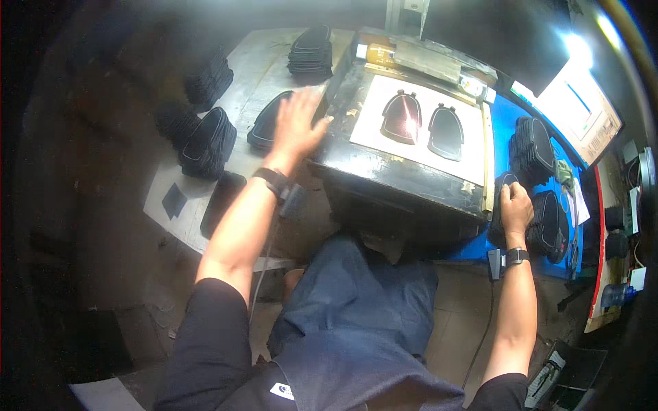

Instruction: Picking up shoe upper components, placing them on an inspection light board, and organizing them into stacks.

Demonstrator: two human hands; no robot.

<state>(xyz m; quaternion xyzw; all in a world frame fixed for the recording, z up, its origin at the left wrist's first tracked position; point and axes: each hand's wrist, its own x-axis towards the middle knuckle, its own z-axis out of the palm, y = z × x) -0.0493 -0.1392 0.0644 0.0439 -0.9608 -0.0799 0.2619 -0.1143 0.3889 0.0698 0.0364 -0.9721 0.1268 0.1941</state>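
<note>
My left hand (299,122) is open with its fingers spread, over the right side of a stack of black curved-top pieces (268,122) on the pale left table. I cannot tell whether it touches them. My right hand (517,207) is closed, its fingertips on a black piece (505,183) at the blue table's left edge; the hand covers most of it. Between my hands, two black shaped pieces lie on a white board: the left one (401,119) has a bright light spot and streak on it, while the right one (446,132) is unlit.
More black stacks (207,143) stand on the left table, one (311,53) at its back. Others (532,151) stand on the blue table (504,116). The board rests on a dark machine bed (377,168). A lit monitor (579,113) is at the right; cables hang from both wrists.
</note>
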